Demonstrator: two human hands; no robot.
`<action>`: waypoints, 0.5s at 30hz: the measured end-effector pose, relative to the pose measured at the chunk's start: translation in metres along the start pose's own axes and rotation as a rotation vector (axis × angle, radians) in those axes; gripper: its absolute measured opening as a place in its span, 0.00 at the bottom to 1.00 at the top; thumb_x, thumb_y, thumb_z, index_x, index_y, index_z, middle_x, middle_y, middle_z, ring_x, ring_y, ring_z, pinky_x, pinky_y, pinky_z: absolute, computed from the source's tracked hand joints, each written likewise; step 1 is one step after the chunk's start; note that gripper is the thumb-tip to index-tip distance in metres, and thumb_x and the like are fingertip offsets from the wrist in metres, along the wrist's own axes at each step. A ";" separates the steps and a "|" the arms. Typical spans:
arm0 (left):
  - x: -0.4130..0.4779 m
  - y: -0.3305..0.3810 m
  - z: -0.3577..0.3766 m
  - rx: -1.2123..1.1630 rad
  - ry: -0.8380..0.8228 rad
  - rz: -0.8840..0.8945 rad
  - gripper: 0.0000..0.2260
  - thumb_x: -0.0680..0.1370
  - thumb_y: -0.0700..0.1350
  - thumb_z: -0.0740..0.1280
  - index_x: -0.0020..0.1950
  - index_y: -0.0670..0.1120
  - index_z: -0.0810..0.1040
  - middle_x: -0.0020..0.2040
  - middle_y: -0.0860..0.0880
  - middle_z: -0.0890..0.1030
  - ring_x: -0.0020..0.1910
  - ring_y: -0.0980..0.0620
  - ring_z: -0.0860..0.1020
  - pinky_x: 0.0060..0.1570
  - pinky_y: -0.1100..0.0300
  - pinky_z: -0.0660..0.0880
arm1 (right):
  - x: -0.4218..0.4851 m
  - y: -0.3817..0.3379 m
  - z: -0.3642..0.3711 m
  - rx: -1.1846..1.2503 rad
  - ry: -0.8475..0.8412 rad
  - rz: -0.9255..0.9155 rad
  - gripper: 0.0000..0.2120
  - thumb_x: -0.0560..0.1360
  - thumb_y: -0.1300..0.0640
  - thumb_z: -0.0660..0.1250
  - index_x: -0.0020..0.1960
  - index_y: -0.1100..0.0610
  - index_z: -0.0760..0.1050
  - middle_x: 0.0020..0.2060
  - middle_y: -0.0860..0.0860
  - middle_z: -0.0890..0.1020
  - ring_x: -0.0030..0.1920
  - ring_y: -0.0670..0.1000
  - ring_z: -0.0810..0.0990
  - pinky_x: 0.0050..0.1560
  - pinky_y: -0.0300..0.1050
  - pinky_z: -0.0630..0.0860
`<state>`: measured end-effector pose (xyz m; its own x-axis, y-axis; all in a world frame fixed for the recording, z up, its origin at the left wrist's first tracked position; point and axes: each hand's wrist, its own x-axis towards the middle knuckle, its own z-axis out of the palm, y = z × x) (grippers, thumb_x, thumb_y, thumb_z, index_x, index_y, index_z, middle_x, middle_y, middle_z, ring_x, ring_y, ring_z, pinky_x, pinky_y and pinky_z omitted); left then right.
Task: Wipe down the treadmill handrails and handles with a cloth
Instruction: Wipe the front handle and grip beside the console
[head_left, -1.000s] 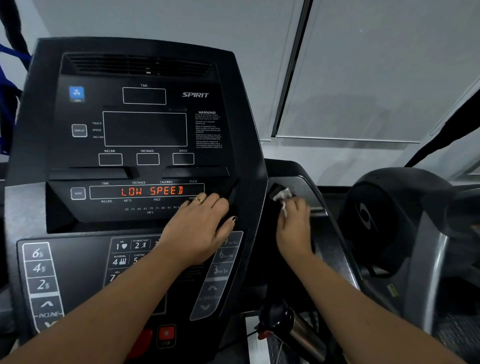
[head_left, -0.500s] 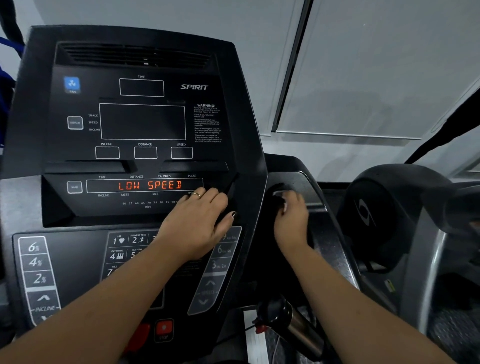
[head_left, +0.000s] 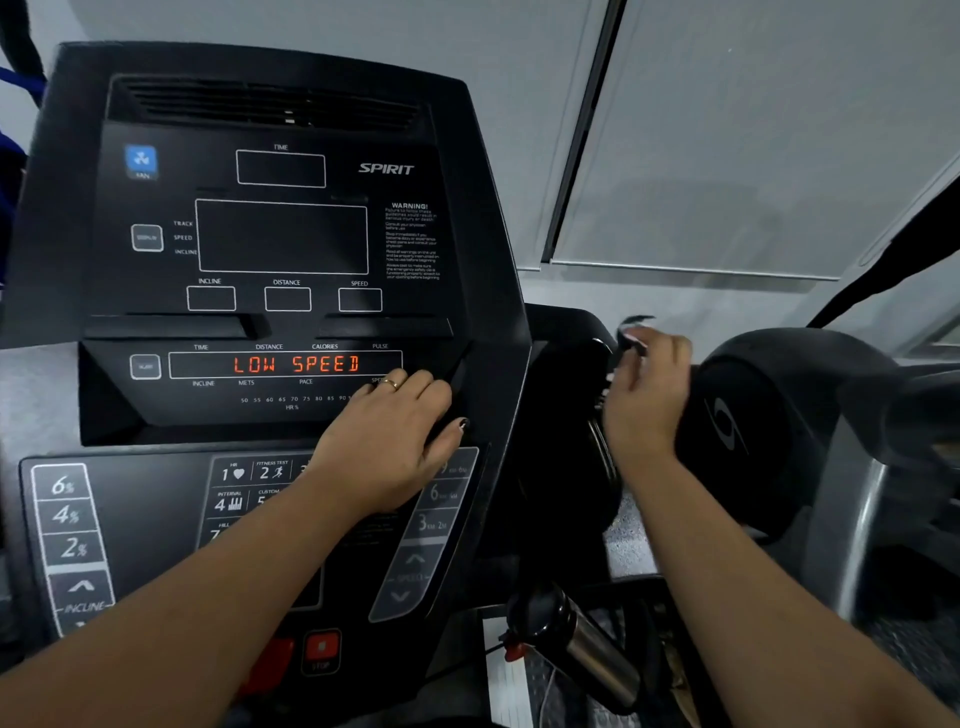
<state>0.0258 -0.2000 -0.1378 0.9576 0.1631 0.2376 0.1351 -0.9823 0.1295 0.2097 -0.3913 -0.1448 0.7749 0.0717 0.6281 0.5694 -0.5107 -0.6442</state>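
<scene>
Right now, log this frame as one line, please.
left hand: flat on treadmill console | right hand: grips white cloth, right of console | display: LOW SPEED | note: cloth blurred

Right hand (head_left: 647, 400) shifted toward 2 o'clock, off handrail (head_left: 629, 538) beside console, now motion-blurred against dark rounded housing (head_left: 779, 415). Cloth (head_left: 631, 335), hidden moment ago, peeks white at fingertips again.

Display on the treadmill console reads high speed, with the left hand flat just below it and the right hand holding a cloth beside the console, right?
Not quite. In the head view the display reads LOW SPEED, not high speed. The left hand does lie flat just below it, and the right hand holds a cloth beside the console.
</scene>
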 end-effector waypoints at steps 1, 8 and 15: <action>0.000 0.000 0.000 -0.006 0.002 -0.001 0.14 0.80 0.60 0.49 0.49 0.53 0.68 0.47 0.57 0.70 0.49 0.53 0.70 0.51 0.53 0.71 | -0.001 0.002 0.012 -0.030 -0.062 -0.010 0.11 0.75 0.70 0.61 0.55 0.63 0.76 0.52 0.59 0.73 0.50 0.45 0.73 0.59 0.34 0.69; 0.001 0.000 0.002 0.002 -0.003 -0.012 0.15 0.80 0.60 0.48 0.49 0.52 0.68 0.47 0.57 0.70 0.49 0.53 0.70 0.51 0.54 0.71 | -0.057 -0.001 0.058 -0.262 -0.543 -0.128 0.19 0.78 0.70 0.51 0.67 0.63 0.65 0.64 0.62 0.67 0.64 0.60 0.67 0.69 0.51 0.63; -0.001 -0.001 0.003 0.002 0.016 -0.008 0.15 0.80 0.59 0.49 0.49 0.52 0.69 0.47 0.56 0.71 0.48 0.54 0.70 0.50 0.55 0.71 | -0.019 0.012 0.039 -0.205 -0.373 -0.137 0.17 0.71 0.73 0.56 0.56 0.62 0.72 0.53 0.59 0.71 0.54 0.60 0.71 0.58 0.57 0.72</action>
<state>0.0255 -0.1995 -0.1413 0.9521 0.1728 0.2522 0.1438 -0.9811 0.1294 0.2120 -0.3657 -0.1813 0.7637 0.4351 0.4769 0.6364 -0.6317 -0.4427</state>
